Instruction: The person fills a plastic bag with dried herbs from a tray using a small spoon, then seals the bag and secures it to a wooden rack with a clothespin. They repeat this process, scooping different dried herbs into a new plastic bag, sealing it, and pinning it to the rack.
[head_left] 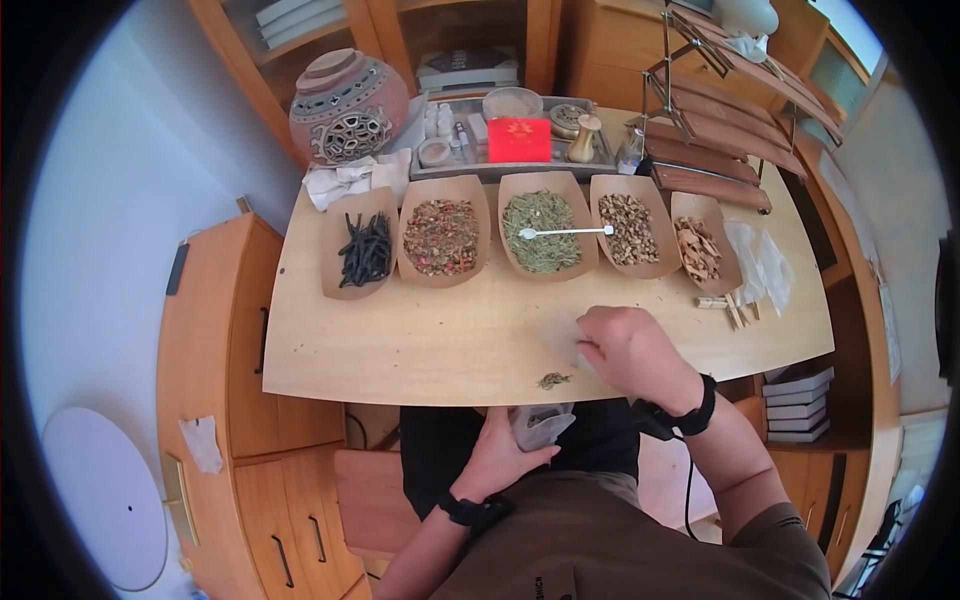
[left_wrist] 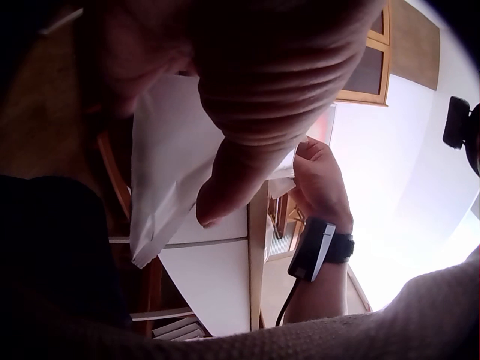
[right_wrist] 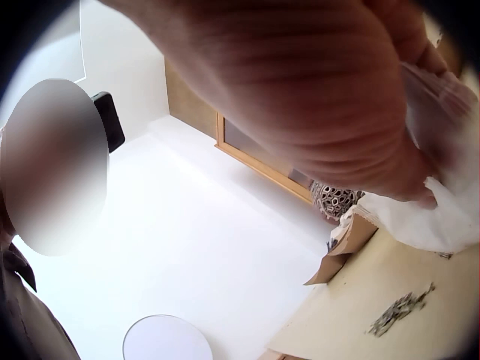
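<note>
My left hand (head_left: 503, 455) grips a small translucent white pouch (head_left: 541, 430) below the table's front edge, its mouth facing up and something dark inside. In the left wrist view the thumb lies across the pouch's pale side (left_wrist: 169, 142). Over the table, my right hand (head_left: 635, 350) pinches a thin, whitish translucent piece (right_wrist: 431, 221), blurred in the head view; I cannot tell whether it is a bag or a tissue. Just below that hand, a small heap of dried green herb (head_left: 552, 380) lies on the bare wood near the front edge.
Several brown paper trays stand in a row, among them one of dark sticks (head_left: 365, 250), one of petals (head_left: 441, 238) and one of green herb with a white spoon (head_left: 566, 232) across it. Clothespins (head_left: 735, 310) and clear bags (head_left: 772, 270) lie at right.
</note>
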